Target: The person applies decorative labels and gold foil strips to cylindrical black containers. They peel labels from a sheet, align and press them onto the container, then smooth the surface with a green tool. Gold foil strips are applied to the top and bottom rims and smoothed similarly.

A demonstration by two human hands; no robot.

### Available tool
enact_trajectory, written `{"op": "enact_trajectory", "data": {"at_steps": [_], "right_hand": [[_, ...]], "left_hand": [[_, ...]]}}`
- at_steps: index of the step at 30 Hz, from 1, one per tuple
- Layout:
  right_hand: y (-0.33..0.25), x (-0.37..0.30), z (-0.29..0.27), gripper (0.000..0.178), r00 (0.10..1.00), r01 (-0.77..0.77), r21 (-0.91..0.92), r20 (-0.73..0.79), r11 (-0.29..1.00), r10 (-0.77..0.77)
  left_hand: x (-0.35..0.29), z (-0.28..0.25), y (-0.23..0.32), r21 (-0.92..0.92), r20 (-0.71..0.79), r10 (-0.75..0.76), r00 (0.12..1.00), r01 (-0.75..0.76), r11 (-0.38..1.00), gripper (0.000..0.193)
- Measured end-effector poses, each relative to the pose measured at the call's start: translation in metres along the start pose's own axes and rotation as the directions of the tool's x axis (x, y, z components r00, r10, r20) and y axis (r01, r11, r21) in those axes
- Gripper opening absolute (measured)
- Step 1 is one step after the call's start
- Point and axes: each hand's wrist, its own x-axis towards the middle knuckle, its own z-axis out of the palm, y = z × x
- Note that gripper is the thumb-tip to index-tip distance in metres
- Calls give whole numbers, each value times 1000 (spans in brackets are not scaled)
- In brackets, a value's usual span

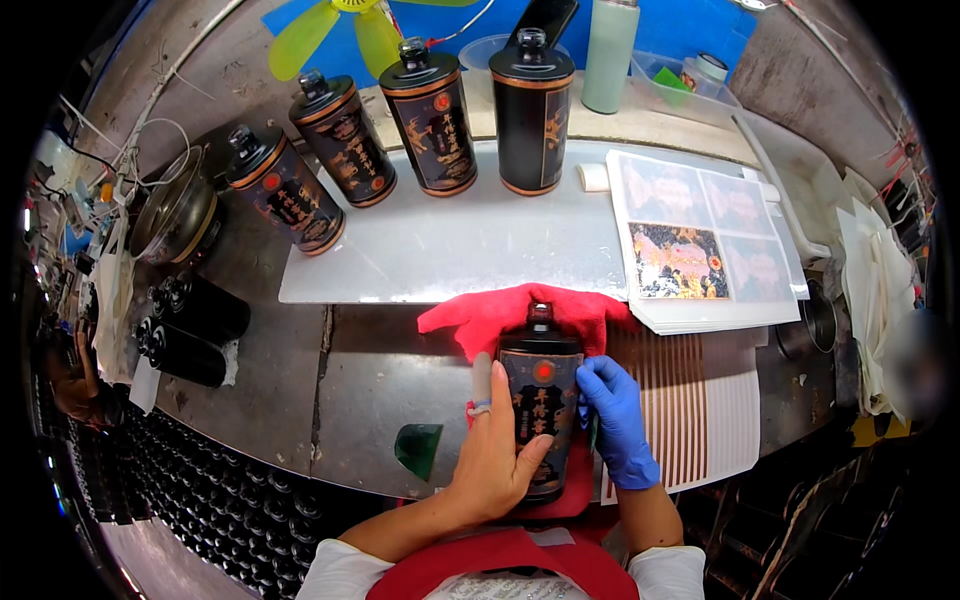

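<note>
A black bottle (545, 345) with a dark decorated label lies on a red cloth (465, 315) in front of me, its neck pointing away. My bare left hand (497, 447) holds it, fingers along its left side and thumb across the label. One fingertip wears a pale cover. At the label's right edge, my blue-gloved right hand (615, 420) has its fingers pinched together. A dark sliver shows below those fingers, too hidden to name. A dark green flat piece, like a scraper (417, 450), rests on the table left of my left hand.
Several labelled black bottles (430, 125) stand on a grey board (450, 250) at the back. Printed label sheets (680, 235) and striped brown backing (680, 400) lie right. Black bottles (190, 345) lie left, near a metal bowl (175, 215). A green fan (305, 40) stands behind.
</note>
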Motion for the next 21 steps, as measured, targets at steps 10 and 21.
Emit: {"op": "enact_trajectory", "data": {"at_steps": [10,21], "right_hand": [[0,0,-1,18,997,26,52,72,998,-30],[5,9,2,28,996,8,94,93,996,-17]], "left_hand": [[3,-16,3,-96,66,-115,991,121,988,81],[45,-7,-5,-77,-73,20,997,-26,997,70]]}}
